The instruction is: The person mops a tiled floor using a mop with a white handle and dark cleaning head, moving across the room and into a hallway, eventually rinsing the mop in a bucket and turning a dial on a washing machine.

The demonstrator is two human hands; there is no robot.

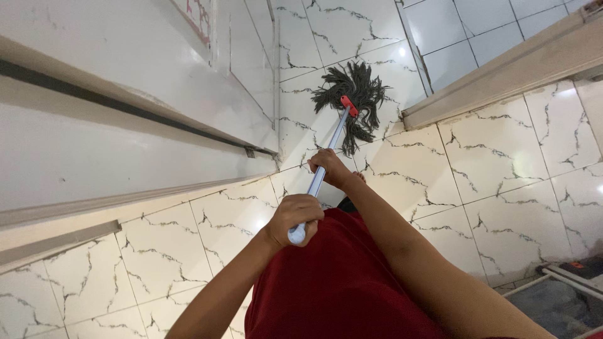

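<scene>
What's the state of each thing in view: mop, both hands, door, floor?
Mop head: strands splayed flat on the tiles, near the doorway.
Mop handle: tilted, gripped at two places.
Left hand: fingers closed around the handle's top end.
Right hand: closed on the handle lower down.
White door: open or shut, cannot tell.
Tiled floor: glossy, wetness unclear.

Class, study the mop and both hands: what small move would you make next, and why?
Probably draw the mop head back along the tiles: it lies spread far out near the door threshold, and both the left hand and right hand already grip the handle.
</scene>
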